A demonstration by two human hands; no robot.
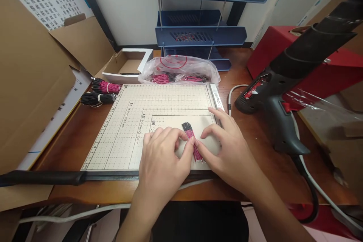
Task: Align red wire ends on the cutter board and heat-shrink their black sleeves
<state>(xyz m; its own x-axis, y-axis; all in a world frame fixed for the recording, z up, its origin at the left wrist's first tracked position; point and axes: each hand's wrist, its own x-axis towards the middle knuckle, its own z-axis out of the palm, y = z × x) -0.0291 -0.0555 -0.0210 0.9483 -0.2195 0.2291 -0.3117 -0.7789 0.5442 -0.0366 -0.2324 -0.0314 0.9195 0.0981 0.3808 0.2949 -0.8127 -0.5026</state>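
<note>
A small bundle of pink wires [197,155] with black ends lies at a slant over the cream board of a paper cutter [170,104]. Its black ends point away from me, and bare tips show at the near end. My left hand [167,155] has thumb and index finger closed on the bundle from the left. From the right, my right hand [229,145] touches the wires with its thumb tip. That hand's index finger is curved and apart from them, and its other fingers are spread over the board. The thumbs meet over the bundle's middle, hiding part of it.
Tied pink wire bundles [103,86] and a black bundle [98,98] lie left of the board. Behind are a plastic bag of wires [181,69], an open box [129,62] and blue trays [201,36]. A heat gun [283,94] stands right; the cutter handle [42,177] projects left.
</note>
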